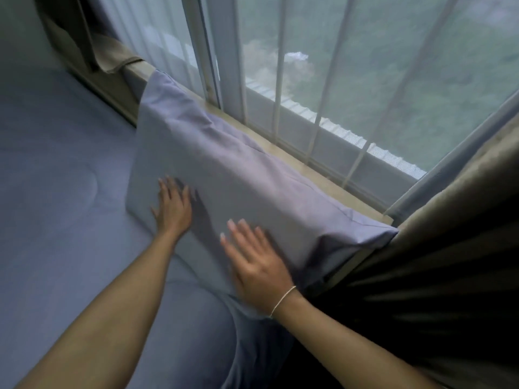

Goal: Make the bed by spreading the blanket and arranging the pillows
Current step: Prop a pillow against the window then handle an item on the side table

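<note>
1. Seen from a head-worn camera looking down: a blue-grey pillow (224,169) propped on its long edge against the window sill (283,148), lower edge resting on the blanket (56,178), which lies spread fairly smooth over the bed in the same colour.
2. Left hand (171,209) laid flat on the pillow's face near its lower left corner, fingers straight and spread, gripping nothing.
3. Right hand (258,265) also flat with fingers extended, blurred by motion, on or just over the pillow's lower right part; contact hard to confirm. Thin bracelet (282,300) on that wrist.
4. Dark curtain (449,262) hanging just beside the pillow's right end, touching or nearly so. Window bars (317,113) and greenery beyond the glass.
5. Likely step: patting and squaring the pillow against the sill.
6. To do it well: press evenly with both palms, smooth from the centre outward, keep the top edge level with the sill, and avoid trapping the curtain behind the right corner.
</note>
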Available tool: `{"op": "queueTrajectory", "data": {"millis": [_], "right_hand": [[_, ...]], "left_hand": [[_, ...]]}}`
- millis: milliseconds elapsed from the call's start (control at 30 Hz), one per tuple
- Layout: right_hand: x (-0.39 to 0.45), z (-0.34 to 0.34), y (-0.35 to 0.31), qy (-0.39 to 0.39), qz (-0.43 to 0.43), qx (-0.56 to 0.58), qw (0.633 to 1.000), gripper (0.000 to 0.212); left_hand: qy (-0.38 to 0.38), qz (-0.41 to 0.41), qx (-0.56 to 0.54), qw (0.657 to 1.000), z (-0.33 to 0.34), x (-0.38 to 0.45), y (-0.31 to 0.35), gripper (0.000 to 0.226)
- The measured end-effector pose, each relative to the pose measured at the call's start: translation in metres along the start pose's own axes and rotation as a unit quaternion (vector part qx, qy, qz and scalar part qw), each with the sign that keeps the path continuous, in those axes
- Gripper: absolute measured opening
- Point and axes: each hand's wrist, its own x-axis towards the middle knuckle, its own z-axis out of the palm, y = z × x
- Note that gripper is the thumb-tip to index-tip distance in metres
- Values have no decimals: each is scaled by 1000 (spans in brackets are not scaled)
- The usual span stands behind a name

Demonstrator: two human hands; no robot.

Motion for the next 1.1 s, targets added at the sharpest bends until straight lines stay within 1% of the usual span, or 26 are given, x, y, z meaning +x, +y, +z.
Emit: {"op": "queueTrajectory", "data": {"millis": [33, 67, 133, 167, 233, 300, 367, 433, 567, 733, 833, 867, 1000, 1100], "right_hand": [[-14, 24, -3, -84, -28, -33, 996, 54], [-31, 47, -2, -166, -43, -75, 982, 52], [-64, 79, 12, -311, -57, -141, 938, 48], [-80, 87, 19, -362, -56, -157, 917, 50], [-104, 90, 24, -407, -33, -163, 898, 50], [-123, 86, 21, -419, -24, -168, 892, 48], [-139, 83, 15, -427, -20, -164, 889, 46], [-148, 81, 14, -437, 4, -155, 886, 47], [-141, 67, -3, -430, 64, -151, 888, 45], [-113, 41, -29, -334, 119, -144, 924, 53], [-101, 24, -40, -265, 160, -162, 937, 70], [-99, 18, -45, -236, 182, -166, 940, 71], [-110, -2, -60, -176, 279, -164, 930, 71], [-139, -10, -64, -168, 327, -158, 916, 71]], "left_hand": [[-28, -5, 23, 999, 7, -12, -17, 62], [-57, -8, 49, 997, 15, -24, -32, 61], [-124, -9, 110, 986, 28, -45, -59, 61], [-160, -7, 130, 979, 33, -53, -70, 61], [-213, 5, 150, 965, 40, -64, -85, 61], [-234, 18, 159, 959, 42, -70, -91, 61], [-240, 28, 162, 957, 42, -78, -94, 61], [-240, 39, 155, 958, 41, -85, -93, 61], [-195, 108, 172, 960, 31, -93, -82, 64], [-138, 184, 197, 953, 1, -113, -79, 70], [-105, 224, 209, 946, -19, -125, -85, 72], [-98, 234, 210, 944, -25, -130, -87, 72], [-67, 272, 198, 939, -41, -153, -94, 73], [-61, 293, 198, 933, -44, -175, -101, 74]]}}
